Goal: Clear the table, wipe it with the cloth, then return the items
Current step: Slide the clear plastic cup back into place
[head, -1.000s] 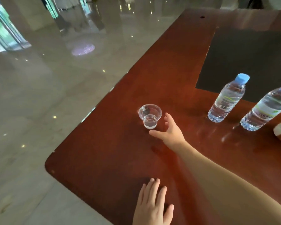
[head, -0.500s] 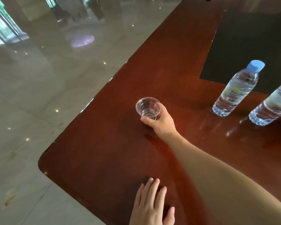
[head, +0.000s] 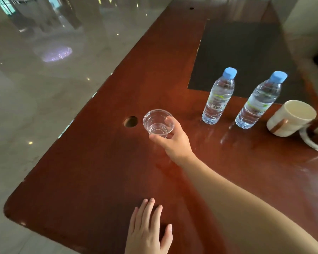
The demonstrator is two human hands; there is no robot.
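My right hand [head: 174, 142] grips a clear plastic cup [head: 157, 121] with a little water in it, held just above the red-brown wooden table [head: 92, 176]. My left hand [head: 149, 230] lies flat on the table near its front edge, fingers apart, holding nothing. Two clear water bottles with blue caps, one [head: 218, 96] to the left of the other [head: 261, 99], stand upright to the right of the cup. A cream mug [head: 290, 118] with a brown stripe sits beside them. No cloth is in view.
A round cable hole [head: 130, 121] opens in the table just left of the cup. A dark grey mat [head: 246, 52] covers the far part of the table. The rim of a white plate [head: 310, 142] shows at the right edge. Glossy floor lies beyond the left edge.
My right hand reached the cup, closed around it and lifted it off the table. The left hand stayed flat. The view shifted, bringing the mug and cable hole into sight.
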